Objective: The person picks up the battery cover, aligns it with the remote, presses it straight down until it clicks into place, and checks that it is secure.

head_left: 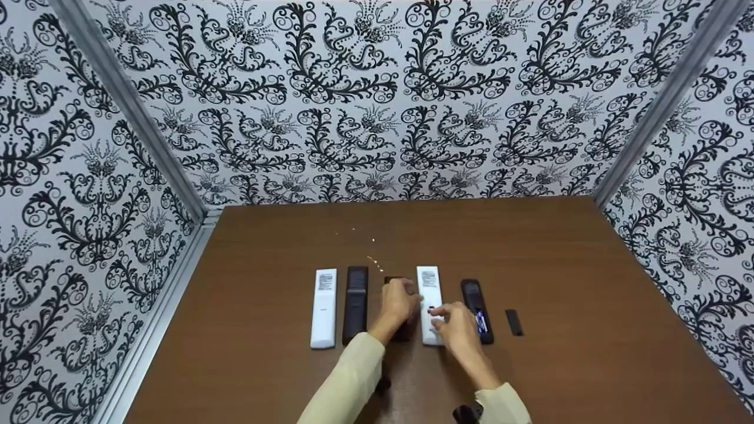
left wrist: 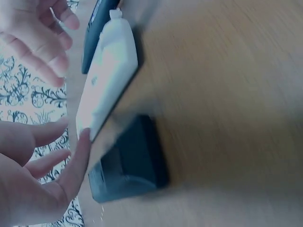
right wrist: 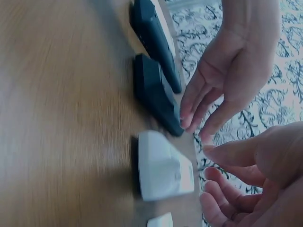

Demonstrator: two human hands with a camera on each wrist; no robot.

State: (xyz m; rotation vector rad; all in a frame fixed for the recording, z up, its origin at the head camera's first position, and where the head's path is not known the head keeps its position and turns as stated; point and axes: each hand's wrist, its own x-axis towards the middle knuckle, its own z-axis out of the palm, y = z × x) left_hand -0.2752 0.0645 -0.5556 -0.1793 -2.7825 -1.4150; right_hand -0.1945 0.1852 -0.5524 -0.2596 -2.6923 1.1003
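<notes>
A white remote control (head_left: 429, 282) lies between my two hands. Beside its left edge is my left hand (head_left: 399, 300), fingers extended; in the left wrist view one fingertip overlaps the remote's far end, and contact cannot be told. Over the remote's near right part hovers my right hand (head_left: 458, 327), fingers loosely bent; nothing shows between them in the right wrist view. A small white piece (right wrist: 161, 221) sits beyond the white remote there, its kind unclear. Beneath my left hand a dark remote (head_left: 402, 337) is partly hidden.
Left of my hands lie a black remote (head_left: 355, 306) and another white remote (head_left: 323, 309). To the right, a black remote (head_left: 473, 291) shows batteries (head_left: 481, 321) in its open compartment. A black battery cover (head_left: 514, 323) lies farther right on the brown table (head_left: 265, 247).
</notes>
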